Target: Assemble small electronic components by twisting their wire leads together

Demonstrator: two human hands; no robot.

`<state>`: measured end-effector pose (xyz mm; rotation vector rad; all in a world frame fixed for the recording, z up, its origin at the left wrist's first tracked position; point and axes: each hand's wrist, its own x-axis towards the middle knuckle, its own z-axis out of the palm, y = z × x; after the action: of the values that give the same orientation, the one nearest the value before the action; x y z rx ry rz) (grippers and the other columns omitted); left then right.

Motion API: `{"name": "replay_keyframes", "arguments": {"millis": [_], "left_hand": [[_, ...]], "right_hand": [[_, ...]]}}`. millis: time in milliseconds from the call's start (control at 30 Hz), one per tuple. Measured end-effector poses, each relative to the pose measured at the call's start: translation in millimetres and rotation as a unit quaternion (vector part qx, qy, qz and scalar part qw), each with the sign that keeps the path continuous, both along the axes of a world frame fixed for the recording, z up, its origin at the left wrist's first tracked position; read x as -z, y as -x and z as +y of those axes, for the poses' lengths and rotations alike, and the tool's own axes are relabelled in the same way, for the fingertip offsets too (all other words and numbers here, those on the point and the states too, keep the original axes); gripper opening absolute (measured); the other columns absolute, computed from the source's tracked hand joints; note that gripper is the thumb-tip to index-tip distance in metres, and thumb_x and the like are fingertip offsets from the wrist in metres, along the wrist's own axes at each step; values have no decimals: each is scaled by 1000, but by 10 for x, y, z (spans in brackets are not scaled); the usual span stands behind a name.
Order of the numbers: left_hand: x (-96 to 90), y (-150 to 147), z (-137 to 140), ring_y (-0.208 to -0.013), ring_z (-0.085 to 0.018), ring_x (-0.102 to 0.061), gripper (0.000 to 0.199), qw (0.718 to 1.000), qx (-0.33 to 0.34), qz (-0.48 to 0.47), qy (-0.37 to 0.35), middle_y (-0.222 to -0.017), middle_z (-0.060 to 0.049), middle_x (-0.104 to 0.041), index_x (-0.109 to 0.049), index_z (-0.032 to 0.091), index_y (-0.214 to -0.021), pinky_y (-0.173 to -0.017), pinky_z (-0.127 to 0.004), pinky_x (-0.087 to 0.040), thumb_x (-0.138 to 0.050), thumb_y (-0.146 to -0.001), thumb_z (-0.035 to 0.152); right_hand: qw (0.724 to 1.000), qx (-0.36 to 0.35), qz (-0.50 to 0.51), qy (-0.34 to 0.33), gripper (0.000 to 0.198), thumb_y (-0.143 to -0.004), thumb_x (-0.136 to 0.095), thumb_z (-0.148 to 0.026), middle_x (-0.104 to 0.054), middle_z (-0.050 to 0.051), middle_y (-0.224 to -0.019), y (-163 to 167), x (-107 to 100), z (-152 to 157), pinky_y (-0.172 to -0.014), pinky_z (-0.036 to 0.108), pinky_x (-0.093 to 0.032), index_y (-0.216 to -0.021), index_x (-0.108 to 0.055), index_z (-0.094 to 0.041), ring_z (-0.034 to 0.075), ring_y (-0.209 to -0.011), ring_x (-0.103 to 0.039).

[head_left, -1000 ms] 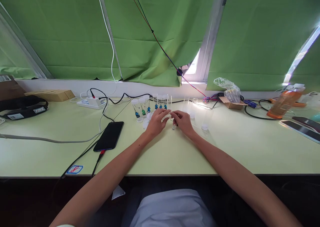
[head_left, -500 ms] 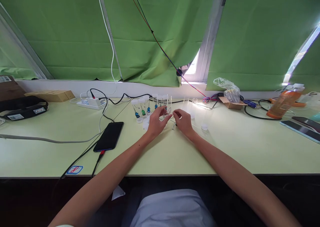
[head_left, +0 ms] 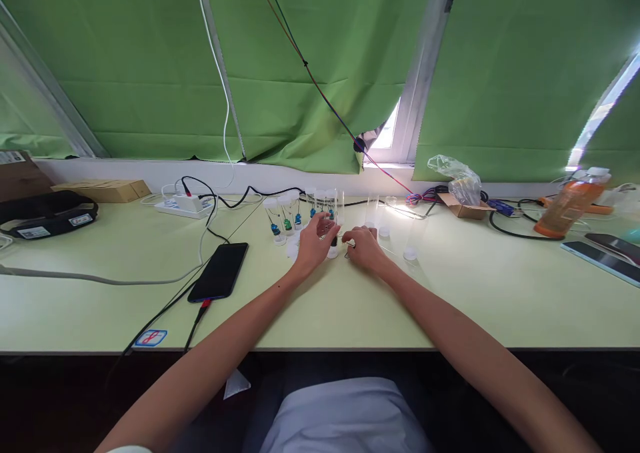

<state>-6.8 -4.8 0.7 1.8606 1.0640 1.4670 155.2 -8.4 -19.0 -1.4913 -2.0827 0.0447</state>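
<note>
My left hand [head_left: 314, 243] curls around an upright clear tube [head_left: 341, 205]. A dark piece shows low in the tube, above a white cap [head_left: 333, 254] at its foot. My right hand [head_left: 364, 246] is low over the table just right of it, fingers bent together by thin dark wire-like bits; what they pinch is too small to make out. Left of my hands stand several clear capped tubes, with a green part [head_left: 287, 224] and blue parts [head_left: 275, 228] on thin leads inside. More clear tubes [head_left: 373, 208] with white caps stand beyond and beside my right hand.
A black phone [head_left: 218, 272] with a red-tipped cable lies on the left. Further back are a white power strip [head_left: 187, 205] and loose cables. Toward the right are a small cardboard box [head_left: 465, 208], an orange drink bottle [head_left: 570, 203] and more phones [head_left: 603, 261].
My hands have moved slightly apart. The right hand has dropped toward the table, and the tube with the dark piece and white cap now shows beside my left thumb.
</note>
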Motion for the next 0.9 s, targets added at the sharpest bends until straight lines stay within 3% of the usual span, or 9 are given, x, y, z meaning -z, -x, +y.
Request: {"name": "replay_keyframes", "arguments": {"millis": [300, 667, 900], "left_hand": [[38, 9, 37, -91, -19, -68, 40, 1000, 3, 18, 12, -95, -4, -68, -51, 22, -113, -83, -37, -57, -69, -78, 27], [47, -1, 5, -90, -17, -65, 42, 998, -8, 59, -10, -92, -2, -64, -51, 23, -114, -86, -36, -54, -69, -76, 26], [52, -2, 14, -89, -18, -65, 41, 998, -12, 61, -9, -93, -2, -64, -51, 23, -115, -84, -37, -54, -68, -78, 30]], "right_hand": [[999, -39, -32, 14, 22, -66, -59, -13, -68, 6, -92, 28, -36, -47, -92, 41, -28, -84, -70, -21, 25, -96, -53], [997, -66, -27, 29, 11, -83, -58, -15, -67, 7, -92, 45, -21, -22, -90, 39, -32, -86, -68, -18, 24, -98, -55], [996, -77, -45, 26, 9, -88, -57, -11, -65, 7, -94, 64, 11, -6, -86, 35, -35, -86, -64, -17, 22, -96, -54]]}}
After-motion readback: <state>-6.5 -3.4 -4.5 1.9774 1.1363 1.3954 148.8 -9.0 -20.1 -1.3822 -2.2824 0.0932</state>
